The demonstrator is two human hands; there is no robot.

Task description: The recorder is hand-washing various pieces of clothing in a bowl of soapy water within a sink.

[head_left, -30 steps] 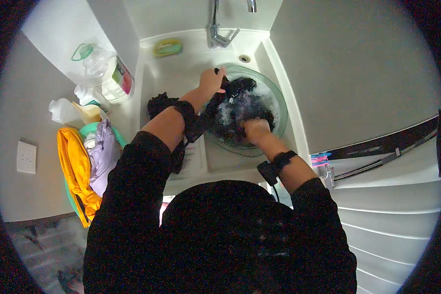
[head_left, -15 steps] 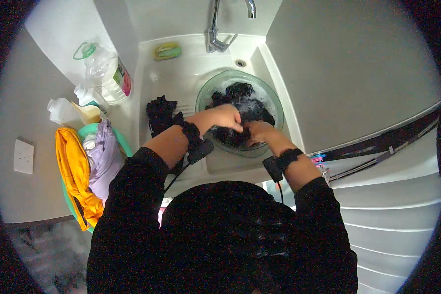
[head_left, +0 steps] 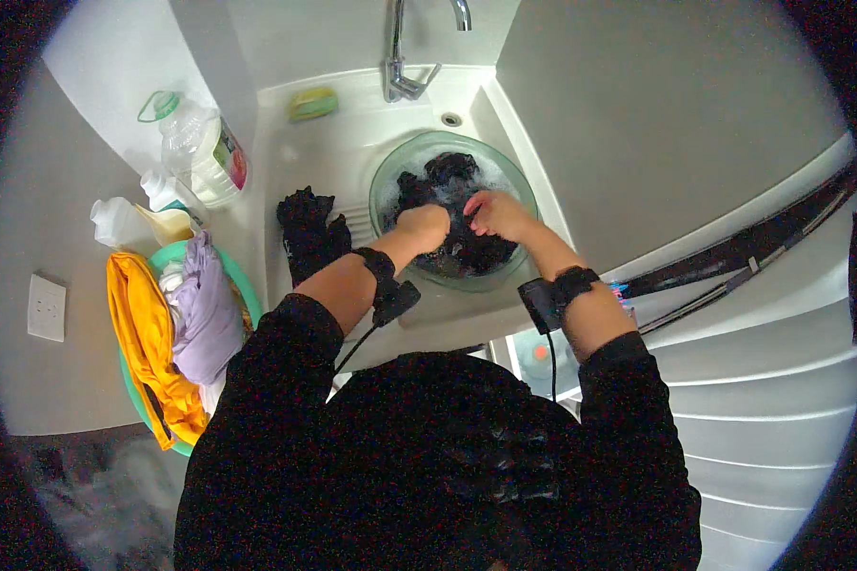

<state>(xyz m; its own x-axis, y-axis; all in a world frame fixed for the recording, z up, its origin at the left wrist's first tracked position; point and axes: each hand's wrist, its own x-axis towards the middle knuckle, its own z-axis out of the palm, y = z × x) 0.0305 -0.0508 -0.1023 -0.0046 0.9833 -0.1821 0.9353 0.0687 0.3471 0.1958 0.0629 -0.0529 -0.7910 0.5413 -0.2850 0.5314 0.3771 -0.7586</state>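
A pale green translucent basin stands in the white sink, holding soapy water and a soaked black garment. Over the basin's left part, my left hand is closed in a fist on the black cloth; its fingertips are hidden. My right hand is just to the right, above the cloth, its fingers bent but apart. Dark fabric shows behind those fingers. Another black garment lies bunched on the ribbed washboard part of the sink, left of the basin.
Beyond the basin rises a chrome faucet. A yellow-green sponge or soap sits at the back left. Left of the sink stand a large clear jug, smaller bottles and a green tub with orange and lilac clothes.
My hands have drawn apart from their place together over the cloth. The right one has risen a little away from the basin's near edge. The whole view has shifted slightly.
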